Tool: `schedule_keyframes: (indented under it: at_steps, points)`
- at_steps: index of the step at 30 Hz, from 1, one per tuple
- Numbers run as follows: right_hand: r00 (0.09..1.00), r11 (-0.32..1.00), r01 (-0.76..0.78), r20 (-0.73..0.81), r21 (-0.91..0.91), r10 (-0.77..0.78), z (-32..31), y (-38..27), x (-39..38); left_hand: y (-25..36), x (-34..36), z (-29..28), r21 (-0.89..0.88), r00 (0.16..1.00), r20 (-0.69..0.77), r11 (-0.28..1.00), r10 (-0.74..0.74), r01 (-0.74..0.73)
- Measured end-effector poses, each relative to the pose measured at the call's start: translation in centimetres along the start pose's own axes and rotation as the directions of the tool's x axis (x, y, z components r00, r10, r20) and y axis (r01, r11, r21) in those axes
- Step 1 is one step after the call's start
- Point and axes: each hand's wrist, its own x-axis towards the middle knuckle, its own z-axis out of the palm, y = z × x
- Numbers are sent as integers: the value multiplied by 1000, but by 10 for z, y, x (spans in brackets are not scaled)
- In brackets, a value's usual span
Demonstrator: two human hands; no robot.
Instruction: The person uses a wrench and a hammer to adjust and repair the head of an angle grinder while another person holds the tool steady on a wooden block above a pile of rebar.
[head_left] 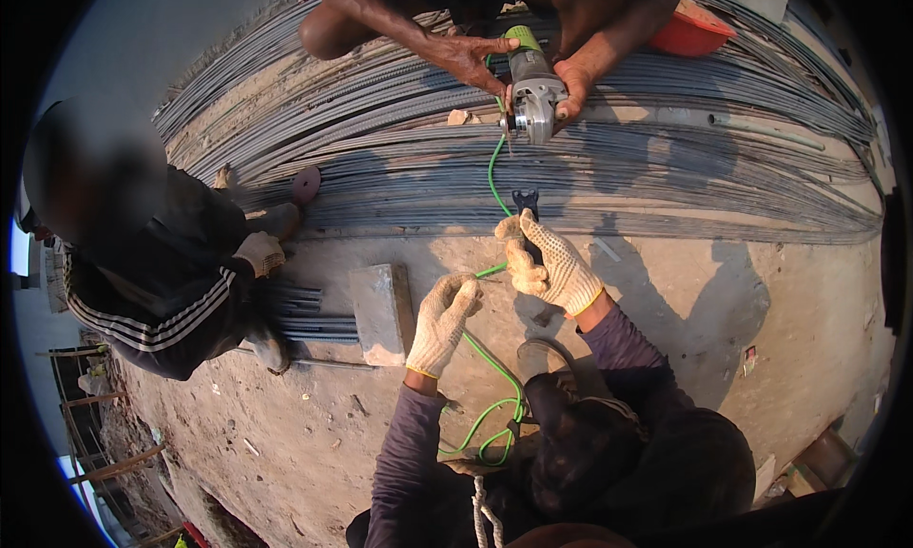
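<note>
My left hand (442, 324), in a dotted cream work glove, has its fingers curled together; whether anything is in them is hidden. A green cable (493, 360) passes at its fingertips and loops below. My right hand (561, 267), gloved the same way, is closed around a black tool with a notched head (525, 202), whose lower part is partly hidden by the fingers. Farther away, a co-worker's bare hands (475, 61) hold a grey angle grinder (534, 96) with a green end cap. Its disc side faces left.
Long steel bars (409, 172) lie in bundles across the far ground. On the left crouches another person (162, 272) wearing gloves, beside a concrete block (382, 312) and short bars (309, 312). A loose round disc (306, 185) rests near that person; a red container (692, 29) stands far right.
</note>
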Motion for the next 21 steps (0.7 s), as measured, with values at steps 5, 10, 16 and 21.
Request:
schedule_keyframes:
  at_steps: [5,10,16,21]
  points:
    - [995,997,72,73,35,-75,-4,-2,-1,17,26,0,-33,999,-35,999,40,-41]
    - [930,928,293,-157,-231,-332,4,-34,-15,38,55,44,-108,993,-20,987,116,-117]
    - [811,741,360,-202,-567,-549,15,-49,0,84,118,106,-608,943,-321,783,-90,-132]
    - [776,740,433,-205,-514,-597,9,-38,10,74,144,99,-639,891,-448,722,-69,-266]
